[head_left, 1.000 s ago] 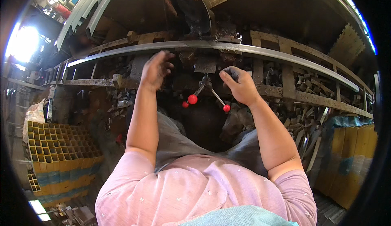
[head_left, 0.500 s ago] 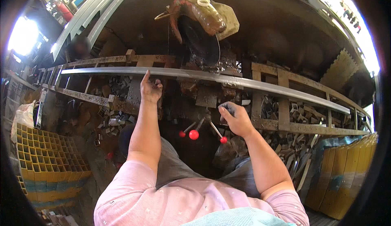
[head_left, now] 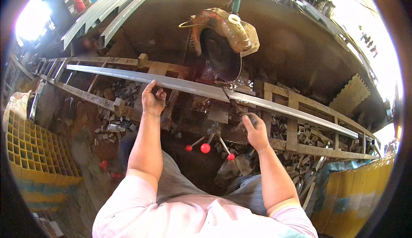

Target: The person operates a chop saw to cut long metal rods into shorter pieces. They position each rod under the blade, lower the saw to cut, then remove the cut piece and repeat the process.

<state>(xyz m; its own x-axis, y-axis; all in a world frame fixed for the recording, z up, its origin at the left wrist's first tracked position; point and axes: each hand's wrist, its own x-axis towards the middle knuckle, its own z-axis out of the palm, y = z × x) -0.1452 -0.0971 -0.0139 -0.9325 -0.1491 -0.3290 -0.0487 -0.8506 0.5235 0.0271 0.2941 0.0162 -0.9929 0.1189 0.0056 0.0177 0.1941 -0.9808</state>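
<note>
Two lengths of pale metal profile lie end to end across the bench, the left profile [head_left: 120,74] and the right profile [head_left: 296,112]. They meet at a slanted end below the dark round saw blade [head_left: 221,55], and their edges are out of line. My left hand [head_left: 153,103] is open at the near edge of the left profile; its extended index finger touches it and the other fingers bend loosely. My right hand [head_left: 257,133] is apart from the right profile, thumb up and fingers curled in, with nothing visible in them. Red-knobbed lever handles [head_left: 205,148] stand between my forearms.
A stained saw guard [head_left: 229,30] covers the blade's top. Slatted support frames [head_left: 292,122] extend either way, with heaps of offcuts [head_left: 116,128] beneath. Stacked yellow square tubes [head_left: 38,148] stand at left, a wrapped yellow bundle [head_left: 360,186] at right. Long profiles [head_left: 116,10] jut in at upper left.
The profiles' ends now sit visibly out of line, where they looked nearly straight before. My right hand has turned thumb up. My left index finger stays at the left profile. The view has shifted.
</note>
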